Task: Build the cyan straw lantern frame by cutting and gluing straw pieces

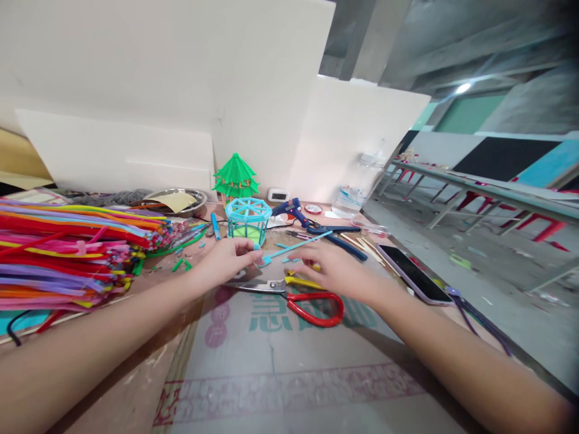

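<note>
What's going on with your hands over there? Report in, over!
Left fingers at a small blue piece, grip unclear. Right fingers loosely open. Blue frame upright, just beyond. Red-handled scissors lying close on the near side.

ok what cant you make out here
In the head view:
Bent yellow object: partly hidden by the right hand
Small light-blue piece: partly covered by the left hand
White rectangular digital device: display too small to read
Multicoloured fuzzy-stick pile: cut off by left edge
</note>
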### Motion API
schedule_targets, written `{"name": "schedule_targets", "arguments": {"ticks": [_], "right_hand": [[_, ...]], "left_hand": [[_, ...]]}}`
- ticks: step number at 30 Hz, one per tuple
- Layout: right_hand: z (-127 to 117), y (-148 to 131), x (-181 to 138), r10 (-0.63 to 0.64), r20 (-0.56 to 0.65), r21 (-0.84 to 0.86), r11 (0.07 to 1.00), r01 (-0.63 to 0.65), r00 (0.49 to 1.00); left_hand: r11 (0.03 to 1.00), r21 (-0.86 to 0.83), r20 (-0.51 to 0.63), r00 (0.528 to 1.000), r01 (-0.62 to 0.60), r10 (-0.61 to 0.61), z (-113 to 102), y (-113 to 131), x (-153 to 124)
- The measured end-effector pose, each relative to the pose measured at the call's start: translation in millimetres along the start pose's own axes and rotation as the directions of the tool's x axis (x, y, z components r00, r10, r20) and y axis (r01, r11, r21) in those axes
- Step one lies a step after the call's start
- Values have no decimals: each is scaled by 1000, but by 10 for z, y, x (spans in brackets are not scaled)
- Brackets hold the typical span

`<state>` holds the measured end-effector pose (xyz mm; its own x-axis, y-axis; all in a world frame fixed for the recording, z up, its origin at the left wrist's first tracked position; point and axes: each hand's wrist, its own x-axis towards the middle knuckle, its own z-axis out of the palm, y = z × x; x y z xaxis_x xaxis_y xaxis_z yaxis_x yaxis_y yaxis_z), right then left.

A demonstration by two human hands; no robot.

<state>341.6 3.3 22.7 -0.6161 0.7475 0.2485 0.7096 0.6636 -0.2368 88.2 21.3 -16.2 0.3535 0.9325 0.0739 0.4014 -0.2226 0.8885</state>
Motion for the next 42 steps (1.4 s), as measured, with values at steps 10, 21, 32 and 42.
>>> {"name": "schedule_targets", "arguments": {"ticks": [10,21,32,42], "right_hand": [[413,233,266,25,-6,-216,976,-26,1000],[393,183,233,100,-71,-249,962,-115,992],[349,122,191,282,-422,399,911,-103,861],[274,-92,200,331,-445,651,757,47,832]], "left_hand": [[993,72,-46,994,-97,100,117,-57,-24],[992,40,-67,991,-117,120,148,-13,-62],[980,154,-62,989,-127,138,129,-65,-50],[975,150,-220,956,-162,193,96,-6,-59]]}}
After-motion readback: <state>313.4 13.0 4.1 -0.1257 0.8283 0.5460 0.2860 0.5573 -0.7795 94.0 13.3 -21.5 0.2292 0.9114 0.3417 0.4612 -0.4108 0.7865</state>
